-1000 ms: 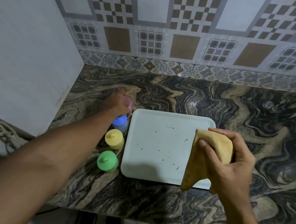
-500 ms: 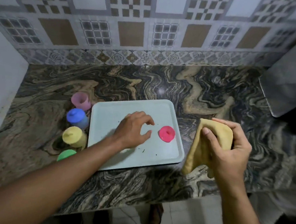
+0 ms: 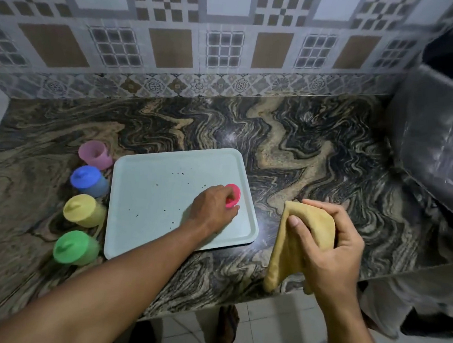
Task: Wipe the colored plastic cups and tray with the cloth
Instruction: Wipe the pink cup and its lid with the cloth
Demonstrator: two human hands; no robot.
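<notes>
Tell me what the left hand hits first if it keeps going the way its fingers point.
The left hand already grips the pink lid on the tray; beyond it comes the tray's right rim, probably.

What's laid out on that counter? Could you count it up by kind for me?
Cups: 4, namely pink cup, blue cup, yellow cup, green cup
Loose lids: 1, pink lid
Trays: 1, tray
Cloths: 1, cloth
Total: 7

Glossy marble counter [image 3: 288, 154]; matt plastic tray [image 3: 165, 193]; soft cloth [image 3: 307, 230]
</notes>
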